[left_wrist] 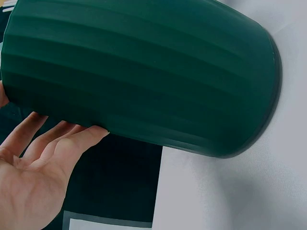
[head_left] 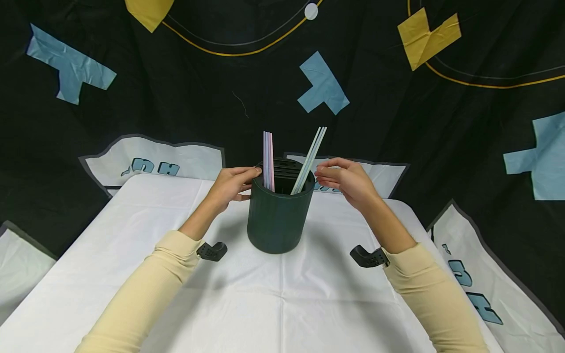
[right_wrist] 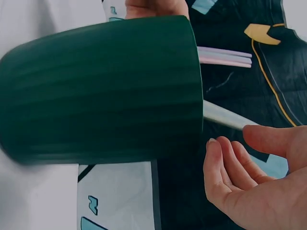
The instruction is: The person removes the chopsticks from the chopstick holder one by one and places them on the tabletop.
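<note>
A dark green ribbed bin (head_left: 278,220) stands on the white-covered table. Several lilac and pink straws (head_left: 268,162) rise out of it at the left, nearly upright. Pale blue-white straws (head_left: 309,161) lean rightward from its right side, their lower ends hidden inside. My left hand (head_left: 229,186) holds the bin's left rim, the thumb at the lip and the fingertips (left_wrist: 98,130) against the outer wall. Beside the right rim hovers my right hand (head_left: 346,180); its fingers curve loosely with a gap below the thumb. In the right wrist view its thumb overlaps the pale straws' upper end.
Dark slats (head_left: 287,169) show inside the bin's back. A white cloth (head_left: 282,304) covers the table. Behind hangs a black backdrop (head_left: 212,98) with blue and yellow shapes. Each wrist wears a small black camera mount (head_left: 213,251).
</note>
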Action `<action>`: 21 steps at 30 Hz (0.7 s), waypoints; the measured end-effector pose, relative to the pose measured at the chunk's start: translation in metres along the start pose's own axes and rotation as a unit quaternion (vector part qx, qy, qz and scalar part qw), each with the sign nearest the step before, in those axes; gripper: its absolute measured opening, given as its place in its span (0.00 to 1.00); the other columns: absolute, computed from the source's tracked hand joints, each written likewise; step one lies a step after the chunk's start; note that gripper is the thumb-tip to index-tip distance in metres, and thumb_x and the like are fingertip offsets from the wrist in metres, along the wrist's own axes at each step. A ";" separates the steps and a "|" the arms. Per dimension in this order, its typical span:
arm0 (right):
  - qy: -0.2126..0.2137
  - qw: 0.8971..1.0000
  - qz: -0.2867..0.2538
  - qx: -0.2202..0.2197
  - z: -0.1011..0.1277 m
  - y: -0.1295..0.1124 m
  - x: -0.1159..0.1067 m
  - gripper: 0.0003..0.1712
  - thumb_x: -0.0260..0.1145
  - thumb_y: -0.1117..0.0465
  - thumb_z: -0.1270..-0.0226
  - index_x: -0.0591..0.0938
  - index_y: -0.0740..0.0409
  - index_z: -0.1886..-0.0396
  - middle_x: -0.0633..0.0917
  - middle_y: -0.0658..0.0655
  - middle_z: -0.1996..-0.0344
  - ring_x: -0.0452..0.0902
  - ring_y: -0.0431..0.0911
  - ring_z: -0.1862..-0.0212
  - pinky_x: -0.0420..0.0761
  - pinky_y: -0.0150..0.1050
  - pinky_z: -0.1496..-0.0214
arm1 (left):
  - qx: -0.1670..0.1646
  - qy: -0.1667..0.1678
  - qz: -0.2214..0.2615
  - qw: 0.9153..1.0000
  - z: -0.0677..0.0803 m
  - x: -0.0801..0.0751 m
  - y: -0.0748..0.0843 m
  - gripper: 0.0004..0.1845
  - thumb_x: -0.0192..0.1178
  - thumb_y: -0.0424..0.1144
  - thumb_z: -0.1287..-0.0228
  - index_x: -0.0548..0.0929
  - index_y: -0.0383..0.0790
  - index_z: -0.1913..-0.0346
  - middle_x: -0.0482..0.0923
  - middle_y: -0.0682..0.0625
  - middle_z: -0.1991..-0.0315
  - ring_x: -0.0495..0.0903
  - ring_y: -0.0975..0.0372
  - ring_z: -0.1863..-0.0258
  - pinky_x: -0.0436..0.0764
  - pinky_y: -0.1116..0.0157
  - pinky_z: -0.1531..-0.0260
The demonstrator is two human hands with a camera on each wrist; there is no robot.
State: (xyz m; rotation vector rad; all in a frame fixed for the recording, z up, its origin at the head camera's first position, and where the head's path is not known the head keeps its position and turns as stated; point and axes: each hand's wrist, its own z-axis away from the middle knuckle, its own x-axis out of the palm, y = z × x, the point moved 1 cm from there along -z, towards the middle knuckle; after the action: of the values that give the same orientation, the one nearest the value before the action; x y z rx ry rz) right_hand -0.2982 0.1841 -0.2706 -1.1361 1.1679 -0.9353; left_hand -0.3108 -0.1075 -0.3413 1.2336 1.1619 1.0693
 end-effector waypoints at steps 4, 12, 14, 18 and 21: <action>-0.004 1.000 -0.008 -0.003 -0.004 0.000 0.009 0.19 0.63 0.64 0.25 0.77 0.69 0.40 0.82 0.56 0.50 0.84 0.44 0.50 0.84 0.34 0.44 | 0.000 0.000 -0.001 1.000 0.000 0.000 0.000 0.26 0.62 0.50 0.29 0.80 0.39 0.35 0.79 0.41 0.37 0.80 0.45 0.39 0.85 0.49 0.49; -0.020 0.999 0.045 -0.009 -0.008 0.002 0.019 0.15 0.63 0.63 0.27 0.77 0.67 0.46 0.79 0.57 0.46 0.79 0.51 0.43 0.75 0.46 0.28 | 0.001 -0.002 -0.002 1.000 0.000 0.000 -0.001 0.26 0.62 0.50 0.29 0.80 0.38 0.35 0.79 0.41 0.37 0.81 0.45 0.39 0.86 0.49 0.50; -0.020 0.998 0.059 -0.012 -0.009 0.003 0.020 0.15 0.64 0.63 0.27 0.77 0.67 0.48 0.80 0.58 0.48 0.78 0.54 0.42 0.73 0.48 0.27 | 0.002 -0.001 -0.002 1.000 0.000 0.000 -0.001 0.26 0.63 0.50 0.29 0.80 0.38 0.35 0.79 0.41 0.37 0.81 0.45 0.39 0.86 0.49 0.50; -0.003 0.997 0.070 -0.012 -0.010 0.004 0.021 0.13 0.65 0.62 0.28 0.78 0.65 0.50 0.81 0.56 0.52 0.78 0.54 0.43 0.73 0.50 0.27 | 0.004 -0.001 -0.003 1.000 -0.001 0.000 -0.001 0.26 0.63 0.50 0.29 0.80 0.39 0.35 0.79 0.41 0.36 0.81 0.45 0.39 0.86 0.49 0.50; 0.009 0.997 0.072 -0.009 -0.010 0.004 0.021 0.12 0.65 0.62 0.29 0.79 0.64 0.51 0.82 0.55 0.53 0.78 0.53 0.46 0.74 0.51 0.30 | 0.003 -0.001 -0.003 1.000 -0.002 0.000 -0.001 0.26 0.62 0.50 0.29 0.80 0.39 0.35 0.79 0.41 0.36 0.81 0.44 0.39 0.85 0.49 0.49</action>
State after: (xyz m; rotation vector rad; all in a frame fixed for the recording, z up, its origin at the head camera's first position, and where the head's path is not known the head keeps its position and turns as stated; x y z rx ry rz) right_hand -0.3047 0.1624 -0.2790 -1.0460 1.2581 -0.8275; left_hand -0.3124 -0.1075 -0.3427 1.2345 1.1666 1.0608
